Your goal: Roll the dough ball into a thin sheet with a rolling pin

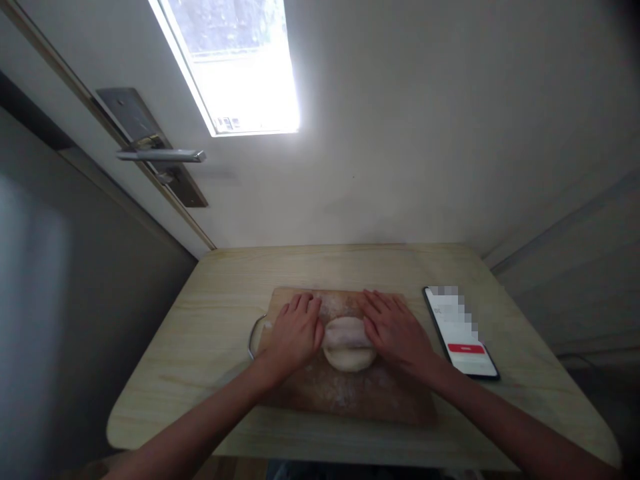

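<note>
Pale round dough (349, 361), lower centre of frame, looks soft, best supported underneath; left hand (296, 328) and right hand (397, 329) flank it; whether gripping, I cannot tell.

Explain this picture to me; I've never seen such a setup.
There is no machine here: a person works with two bare hands. The one picture comes from a camera worn on the head, looking forward and down. A wooden board lies on a pale table, with round dough on it. The left hand and right hand are at either side of the dough. A pale bar seems to cross it; whether they grip that is unclear. A phone lies right of the board.
</note>
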Demonstrator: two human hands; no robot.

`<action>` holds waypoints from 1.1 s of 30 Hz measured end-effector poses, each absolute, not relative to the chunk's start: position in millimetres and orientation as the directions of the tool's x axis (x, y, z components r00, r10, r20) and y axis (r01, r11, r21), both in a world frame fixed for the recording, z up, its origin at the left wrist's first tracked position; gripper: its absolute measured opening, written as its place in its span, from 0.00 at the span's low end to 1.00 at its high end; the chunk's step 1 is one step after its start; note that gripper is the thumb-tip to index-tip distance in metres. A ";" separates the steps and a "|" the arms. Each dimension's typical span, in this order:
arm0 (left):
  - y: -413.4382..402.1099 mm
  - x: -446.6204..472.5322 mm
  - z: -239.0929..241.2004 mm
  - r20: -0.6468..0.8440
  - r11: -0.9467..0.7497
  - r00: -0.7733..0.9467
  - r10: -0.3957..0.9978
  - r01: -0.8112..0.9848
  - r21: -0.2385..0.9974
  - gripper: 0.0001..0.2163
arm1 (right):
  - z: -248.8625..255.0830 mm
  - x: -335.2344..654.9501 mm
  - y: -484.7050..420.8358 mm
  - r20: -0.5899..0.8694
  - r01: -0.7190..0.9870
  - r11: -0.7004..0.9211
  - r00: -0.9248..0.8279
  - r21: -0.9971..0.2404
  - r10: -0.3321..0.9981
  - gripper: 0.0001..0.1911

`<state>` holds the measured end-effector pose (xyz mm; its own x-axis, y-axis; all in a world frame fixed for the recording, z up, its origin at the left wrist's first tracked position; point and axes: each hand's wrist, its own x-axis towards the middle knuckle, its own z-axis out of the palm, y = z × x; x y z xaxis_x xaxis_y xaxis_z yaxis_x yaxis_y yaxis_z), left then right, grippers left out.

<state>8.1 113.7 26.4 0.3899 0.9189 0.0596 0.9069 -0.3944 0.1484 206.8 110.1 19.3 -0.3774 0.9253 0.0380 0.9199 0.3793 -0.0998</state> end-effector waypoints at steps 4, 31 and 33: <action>124.6 5.8 18.8 0.084 -0.419 0.410 0.908 0.891 0.176 0.18 | 18.3 207.3 121.2 -0.048 0.914 0.389 -0.396 -0.117 0.917 0.23; 158.3 14.1 30.4 0.005 -0.430 0.431 0.902 0.899 0.078 0.12 | 16.2 204.8 159.5 -0.004 0.916 0.394 -0.395 -0.075 0.919 0.18; 160.6 15.2 31.1 0.000 -0.412 0.413 0.911 0.909 0.070 0.12 | 15.5 204.6 162.2 -0.003 0.915 0.397 -0.398 -0.070 0.917 0.19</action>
<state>15.2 160.6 31.1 0.4126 0.9109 0.0003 0.9086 -0.4116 0.0705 204.6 162.2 15.5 -0.3983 0.9173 -0.0031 0.9151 0.3971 -0.0705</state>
